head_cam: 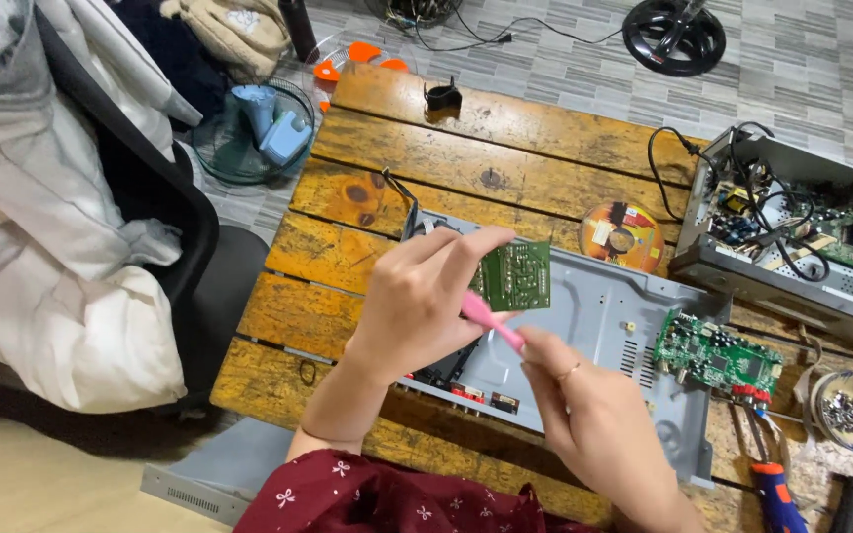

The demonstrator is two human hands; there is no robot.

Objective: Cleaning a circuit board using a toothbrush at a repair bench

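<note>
pinched at its left edge by the left hand [417, 301], a small green circuit board [513, 275] is held above the grey metal chassis [594, 316]. a pink tool [491, 321] is gripped by the right hand [589, 415]; its tip is hidden behind the left hand.

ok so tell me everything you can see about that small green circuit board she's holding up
The small green circuit board is a flat rectangle whose visible face shows pale traces and solder points, so it looks like the underside. The left hand pinches its left edge with fingertips, holding it upright above the open grey metal chassis, clear of the wooden table. The right hand holds a pink-handled tool just below the board; whether its tip touches the board cannot be told.
</note>
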